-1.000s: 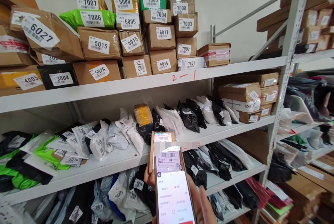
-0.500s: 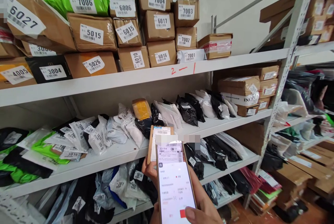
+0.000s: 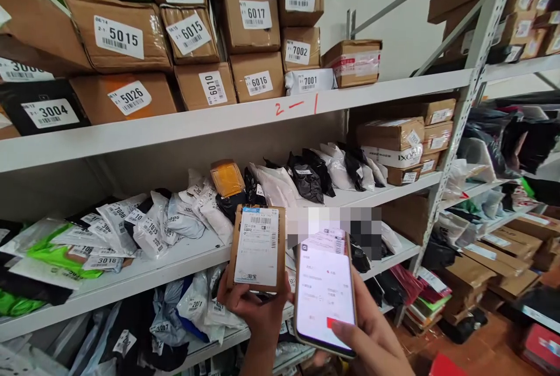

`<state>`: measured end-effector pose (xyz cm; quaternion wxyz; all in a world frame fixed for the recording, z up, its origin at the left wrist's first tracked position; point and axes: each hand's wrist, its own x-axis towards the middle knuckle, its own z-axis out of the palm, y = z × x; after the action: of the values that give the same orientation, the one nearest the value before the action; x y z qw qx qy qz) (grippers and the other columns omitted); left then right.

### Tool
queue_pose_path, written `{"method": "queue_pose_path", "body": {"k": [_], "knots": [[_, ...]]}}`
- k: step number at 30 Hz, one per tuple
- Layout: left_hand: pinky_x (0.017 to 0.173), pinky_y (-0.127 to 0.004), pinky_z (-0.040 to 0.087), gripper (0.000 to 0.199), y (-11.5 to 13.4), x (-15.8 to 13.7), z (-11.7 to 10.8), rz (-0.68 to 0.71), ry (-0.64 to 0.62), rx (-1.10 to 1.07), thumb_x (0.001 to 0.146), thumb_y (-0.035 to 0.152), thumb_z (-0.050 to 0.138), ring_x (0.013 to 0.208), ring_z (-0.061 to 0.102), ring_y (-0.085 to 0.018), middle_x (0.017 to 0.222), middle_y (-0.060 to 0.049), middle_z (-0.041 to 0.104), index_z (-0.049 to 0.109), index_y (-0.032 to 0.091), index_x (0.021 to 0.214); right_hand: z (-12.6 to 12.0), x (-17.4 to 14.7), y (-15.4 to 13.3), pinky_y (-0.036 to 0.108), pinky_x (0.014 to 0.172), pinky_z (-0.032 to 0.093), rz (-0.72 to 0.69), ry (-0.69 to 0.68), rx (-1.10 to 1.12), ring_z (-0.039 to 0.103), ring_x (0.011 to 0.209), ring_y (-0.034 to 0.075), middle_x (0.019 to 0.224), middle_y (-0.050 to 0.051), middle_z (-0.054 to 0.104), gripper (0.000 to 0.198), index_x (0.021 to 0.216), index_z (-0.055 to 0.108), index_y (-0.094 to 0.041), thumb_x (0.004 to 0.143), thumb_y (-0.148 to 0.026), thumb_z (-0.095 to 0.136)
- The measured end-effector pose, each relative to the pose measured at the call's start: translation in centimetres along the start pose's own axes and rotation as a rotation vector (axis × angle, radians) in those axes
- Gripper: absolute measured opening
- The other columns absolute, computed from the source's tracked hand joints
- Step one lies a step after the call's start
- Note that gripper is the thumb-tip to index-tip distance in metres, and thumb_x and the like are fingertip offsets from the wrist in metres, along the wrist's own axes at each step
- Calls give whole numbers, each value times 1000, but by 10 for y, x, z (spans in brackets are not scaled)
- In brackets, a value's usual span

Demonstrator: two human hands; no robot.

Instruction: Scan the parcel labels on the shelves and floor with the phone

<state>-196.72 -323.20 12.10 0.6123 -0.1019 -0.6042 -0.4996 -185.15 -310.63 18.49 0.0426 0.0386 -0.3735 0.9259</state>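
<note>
A small cardboard box (image 3: 256, 247) with a white shipping label facing me is gripped from below by my left hand (image 3: 254, 309). Just right of it, my right hand (image 3: 371, 329) is closed round a smartphone (image 3: 324, 294). The phone's screen is lit, showing a form with a red button near the bottom, and my right thumb rests at that button. A gap separates the phone from the box. Both are held up in front of the shelving, and the box's back and sides are mostly hidden.
The upper shelf (image 3: 245, 110) bears stacked cartons with numbered labels. Bagged parcels (image 3: 151, 221) in white, black and green line the middle shelf, with more bags below. Several cartons (image 3: 391, 133) stand by the metal upright (image 3: 459, 131). Flat boxes (image 3: 485, 265) lie to the right.
My left hand has brought the box out from behind the phone, so its label shows fully. The phone has shifted right and away from the box. The view has moved slightly closer to the shelves.
</note>
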Motion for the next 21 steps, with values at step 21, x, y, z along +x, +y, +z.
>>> {"method": "queue_pose_path", "body": {"k": [21], "knots": [[80, -37, 50, 74, 68, -16, 85, 241, 99, 38, 46, 20, 83, 117, 44, -27, 119, -10, 36, 29, 27, 97, -78, 11, -91, 27, 43, 51, -194, 289, 2, 65, 67, 24, 104, 6, 73, 102, 145, 28, -32, 59, -16, 80]]}}
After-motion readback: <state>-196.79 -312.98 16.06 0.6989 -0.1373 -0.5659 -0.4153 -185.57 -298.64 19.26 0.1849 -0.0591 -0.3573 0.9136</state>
